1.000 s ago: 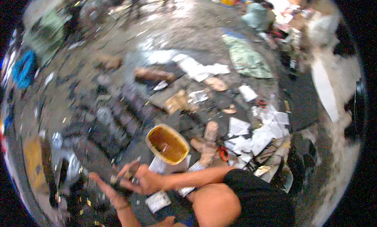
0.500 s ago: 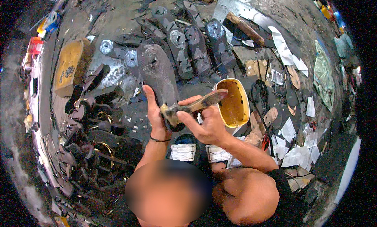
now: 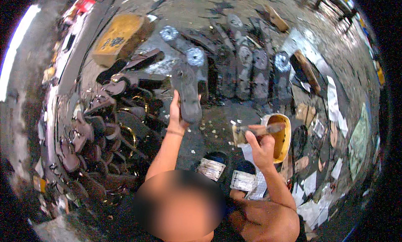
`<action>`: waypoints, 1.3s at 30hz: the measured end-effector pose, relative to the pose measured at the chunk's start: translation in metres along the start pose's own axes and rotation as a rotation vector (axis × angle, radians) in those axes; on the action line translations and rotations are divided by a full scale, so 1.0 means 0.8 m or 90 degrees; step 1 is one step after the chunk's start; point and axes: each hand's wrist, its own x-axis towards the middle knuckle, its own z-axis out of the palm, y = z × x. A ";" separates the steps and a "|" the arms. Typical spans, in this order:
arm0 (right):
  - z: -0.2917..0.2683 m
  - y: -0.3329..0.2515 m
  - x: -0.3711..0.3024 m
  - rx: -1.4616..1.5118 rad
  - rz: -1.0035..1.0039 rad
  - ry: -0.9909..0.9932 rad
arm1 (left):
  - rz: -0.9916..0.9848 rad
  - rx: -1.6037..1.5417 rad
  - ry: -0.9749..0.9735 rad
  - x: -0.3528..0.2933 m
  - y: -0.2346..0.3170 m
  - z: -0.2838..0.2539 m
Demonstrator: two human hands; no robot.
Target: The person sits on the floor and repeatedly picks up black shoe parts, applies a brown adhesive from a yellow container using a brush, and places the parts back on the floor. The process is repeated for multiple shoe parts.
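Note:
My left hand [image 3: 176,112] is closed round the heel half of a dark grey shoe sole [image 3: 188,91], its broad end pointing away from me. Pinched in my right hand [image 3: 263,149] is a flat brush with a wooden handle [image 3: 274,128]; its pale bristle end [image 3: 238,134] points left, toward the sole but well apart from it. Directly beneath the brush handle stands a yellow tub [image 3: 285,147], its inside coated amber. Motion blurs the brush a little.
Several dark soles [image 3: 244,70] lie in a row ahead. A yellow-brown block [image 3: 119,38] sits far left, above a heap of brown sandal straps [image 3: 100,137]. White paper scraps [image 3: 310,183], a wooden-handled tool [image 3: 307,70] and a green cloth [image 3: 359,141] are at right.
The brush has left the sole and moved right with my right hand, over the tub. My left hand has carried the sole away from it. The whole view has turned leftward.

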 end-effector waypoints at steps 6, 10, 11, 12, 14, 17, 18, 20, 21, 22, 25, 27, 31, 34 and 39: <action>-0.037 0.054 -0.020 0.015 0.064 0.069 | 0.184 0.311 0.348 0.036 0.032 -0.066; -0.125 0.082 -0.034 -0.190 0.067 0.189 | 0.540 0.960 0.222 0.085 0.091 -0.071; -0.127 0.074 -0.039 -0.169 0.102 0.217 | 0.526 1.098 0.239 0.114 0.121 -0.066; -0.126 0.063 -0.041 -0.145 0.137 0.246 | 0.507 1.238 0.255 0.142 0.153 -0.064; -0.162 0.105 -0.047 -0.111 0.115 0.222 | 0.521 1.504 0.271 0.195 0.209 -0.099; -0.170 0.094 -0.051 0.018 0.189 0.326 | 0.240 1.734 0.292 0.254 0.244 -0.106; -0.173 0.082 -0.056 0.055 0.215 0.345 | 0.148 1.781 0.261 0.272 0.243 -0.092; -0.195 0.096 -0.064 0.009 0.214 0.368 | 0.229 1.840 0.237 0.291 0.242 -0.075; -0.207 0.116 -0.070 -0.015 0.217 0.360 | 0.366 1.857 0.282 0.293 0.255 -0.079; -0.190 0.087 -0.071 -0.046 0.229 0.361 | 0.434 1.867 0.328 0.290 0.267 -0.075; -0.160 0.067 -0.030 -0.265 0.150 0.259 | 1.053 1.617 0.326 0.225 0.331 -0.066; -0.160 0.041 -0.017 -0.453 0.071 0.220 | 0.890 1.080 0.331 0.162 0.303 -0.004; -0.148 0.081 0.013 -0.583 -0.065 0.225 | 0.747 0.854 0.150 -0.033 0.251 0.097; -0.159 0.082 -0.003 -0.541 -0.082 0.303 | 0.736 1.086 -0.277 -0.128 0.134 0.108; -0.174 0.031 -0.069 -0.688 0.213 -0.060 | 0.215 1.342 -0.578 -0.234 0.019 -0.065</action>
